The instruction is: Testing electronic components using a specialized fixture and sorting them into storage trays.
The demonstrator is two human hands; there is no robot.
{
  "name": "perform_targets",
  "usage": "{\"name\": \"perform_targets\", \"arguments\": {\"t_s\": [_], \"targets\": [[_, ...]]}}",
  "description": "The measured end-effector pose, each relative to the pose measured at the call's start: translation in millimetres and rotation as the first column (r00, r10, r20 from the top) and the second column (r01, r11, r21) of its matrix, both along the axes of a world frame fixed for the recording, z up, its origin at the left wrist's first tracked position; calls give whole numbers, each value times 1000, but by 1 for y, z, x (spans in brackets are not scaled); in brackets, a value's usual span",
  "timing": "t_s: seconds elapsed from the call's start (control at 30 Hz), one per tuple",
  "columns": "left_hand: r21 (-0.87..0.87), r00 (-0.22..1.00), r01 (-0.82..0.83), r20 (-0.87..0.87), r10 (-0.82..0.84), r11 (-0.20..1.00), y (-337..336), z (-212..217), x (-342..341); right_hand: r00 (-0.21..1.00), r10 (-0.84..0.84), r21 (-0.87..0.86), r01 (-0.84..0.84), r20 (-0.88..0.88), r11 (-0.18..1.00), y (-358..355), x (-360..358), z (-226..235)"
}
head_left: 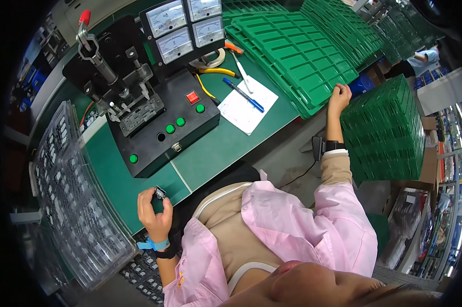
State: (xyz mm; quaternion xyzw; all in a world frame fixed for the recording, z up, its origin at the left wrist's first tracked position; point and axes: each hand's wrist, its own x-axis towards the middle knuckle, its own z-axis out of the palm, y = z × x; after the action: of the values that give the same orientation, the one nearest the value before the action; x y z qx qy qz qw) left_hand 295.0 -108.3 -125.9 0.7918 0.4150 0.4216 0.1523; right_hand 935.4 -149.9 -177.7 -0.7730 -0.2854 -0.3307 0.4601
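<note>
My left hand [153, 211] is raised near the front edge of the green bench [226, 146] and pinches a small dark electronic part [160, 192] between its fingertips. My right hand [339, 97] reaches far to the right and grips the edge of a stack of green plastic trays [297, 56] that lies on the bench. A black test fixture [162, 123] with green buttons, a red switch and a lever press stands between the two hands.
Clear plastic trays [72, 199] holding several small parts lie at my left. Analogue meters [185, 25] stand behind the fixture. A paper sheet [244, 110] with a blue pen, a tape roll and yellow cutters lies mid-bench. More green trays [384, 133] are stacked at the right.
</note>
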Motion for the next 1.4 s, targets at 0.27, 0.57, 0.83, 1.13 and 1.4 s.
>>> {"name": "perform_targets", "arguments": {"t_s": [0.27,0.57,0.83,1.13,1.4], "targets": [[-11,1000,-12,6,12,1000,0,-1,0,715,479,550,-158,-509,820,21,-70,14],[13,1000,0,-17,0,1000,0,3,8,846,319,434,-117,-427,893,51,-68,4],[-76,987,156,-24,-158,985,-10,40,23,252,933,195,-932,-255,305,4,-273,100],[44,996,82,26,-83,996,-4,79,59,-23,990,27,-999,-140,-19,17,-364,108],[-314,891,234,449,-73,920,-7,72,51,5,983,-197,-980,182,41,36,-400,122]]}}
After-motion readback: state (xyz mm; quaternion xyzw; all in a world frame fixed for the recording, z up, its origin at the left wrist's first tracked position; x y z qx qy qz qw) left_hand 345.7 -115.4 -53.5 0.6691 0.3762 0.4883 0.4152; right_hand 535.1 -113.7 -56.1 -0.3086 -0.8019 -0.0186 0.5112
